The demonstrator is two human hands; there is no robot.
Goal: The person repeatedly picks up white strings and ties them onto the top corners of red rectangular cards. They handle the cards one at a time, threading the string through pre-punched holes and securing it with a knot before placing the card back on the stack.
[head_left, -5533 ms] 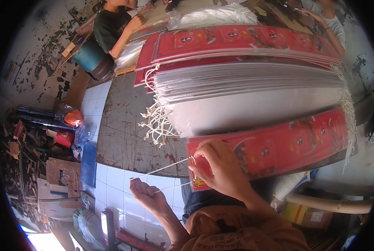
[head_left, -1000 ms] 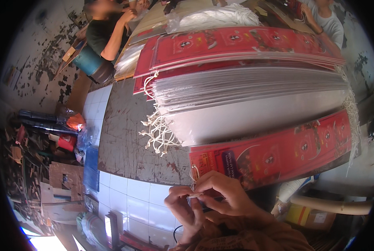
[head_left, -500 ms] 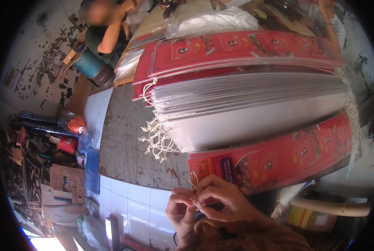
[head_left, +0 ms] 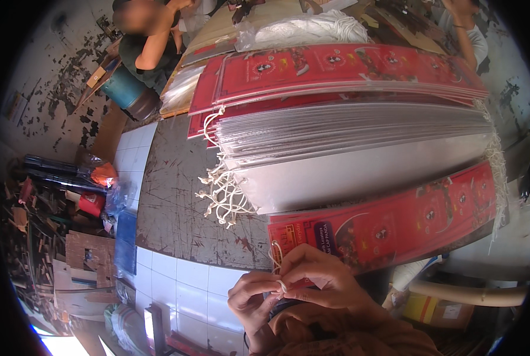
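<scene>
Close to the table's near edge, my left hand [head_left: 252,298] and my right hand [head_left: 319,279] meet fingertip to fingertip. Both pinch a thin white string [head_left: 283,286], which loops up to the left end of a red printed sheet [head_left: 389,233]. That sheet lies along the near side of the table, with more red edges under it. Just beyond it leans a thick stack of pale sheets [head_left: 360,172], their backs showing. Knotted string loops [head_left: 224,199] hang from the stack's left end, and more strings [head_left: 498,157] dangle at its right end.
More red printed sheets [head_left: 348,68] lie at the far side, before a bundle of white string [head_left: 312,29]. Two people stand beyond the table, one far left [head_left: 152,50], one far right [head_left: 472,38]. Scrap wood [head_left: 30,237] and a blue-green drum [head_left: 128,92] are on the left.
My fingers have shifted slightly on the string, with a little more of it showing between them. The far-left person's arm has moved. The view has tilted slightly.
</scene>
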